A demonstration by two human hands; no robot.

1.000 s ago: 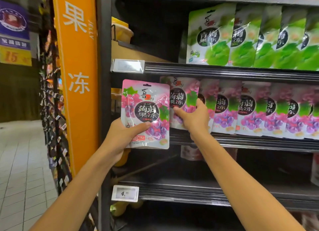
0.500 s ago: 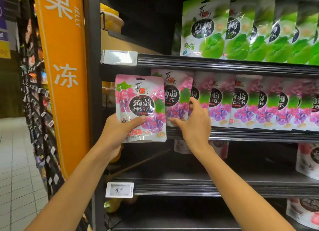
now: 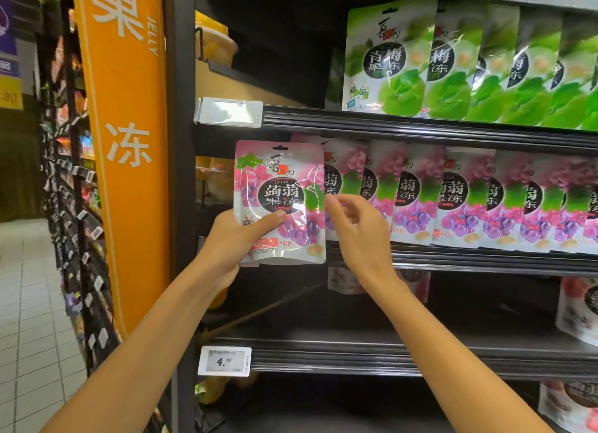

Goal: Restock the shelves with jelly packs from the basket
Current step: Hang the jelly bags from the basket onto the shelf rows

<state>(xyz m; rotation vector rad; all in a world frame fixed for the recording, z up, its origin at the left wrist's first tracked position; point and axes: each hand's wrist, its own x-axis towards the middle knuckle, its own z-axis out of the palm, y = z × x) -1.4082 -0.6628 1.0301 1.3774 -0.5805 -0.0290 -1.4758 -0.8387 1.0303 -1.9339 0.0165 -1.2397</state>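
A pink-and-purple grape jelly pack (image 3: 280,202) stands upright in front of the left end of the middle shelf (image 3: 453,262). My left hand (image 3: 238,241) grips its lower left corner, thumb across the front. My right hand (image 3: 357,232) hovers just right of that pack with loosely curled fingers, holding nothing, in front of the first pack in the shelf row. A row of several matching grape packs (image 3: 459,199) fills the middle shelf to the right. No basket is in view.
Green plum jelly packs (image 3: 453,63) line the upper shelf. An orange jelly sign pillar (image 3: 126,141) stands left of the dark shelf upright. Price tags (image 3: 225,361) clip to shelf edges. Red-toned packs (image 3: 579,309) sit on the lower shelf at right. A tiled aisle runs at left.
My right hand has let go of the first shelf pack and drawn back toward me. My left hand has brought the held pack right, closer to the shelf row.
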